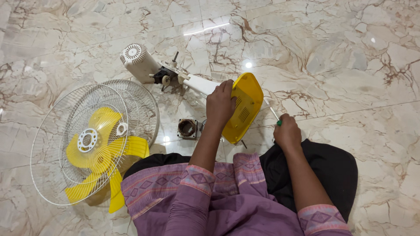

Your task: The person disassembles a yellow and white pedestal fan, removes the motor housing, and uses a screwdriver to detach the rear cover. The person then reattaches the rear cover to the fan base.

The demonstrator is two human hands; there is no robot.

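Observation:
My left hand grips the edge of a yellow plastic fan base cover, holding it tilted on edge on the floor. My right hand is closed around a green-handled screwdriver, its shaft pointing up-left toward the cover. A white fan neck and motor housing lies on the floor beyond the cover, joined to it by a white stem.
Two white wire fan guards and a yellow fan blade lie at the left. A small square metal motor part sits on the marble floor near my left wrist. My lap with purple and black cloth fills the bottom.

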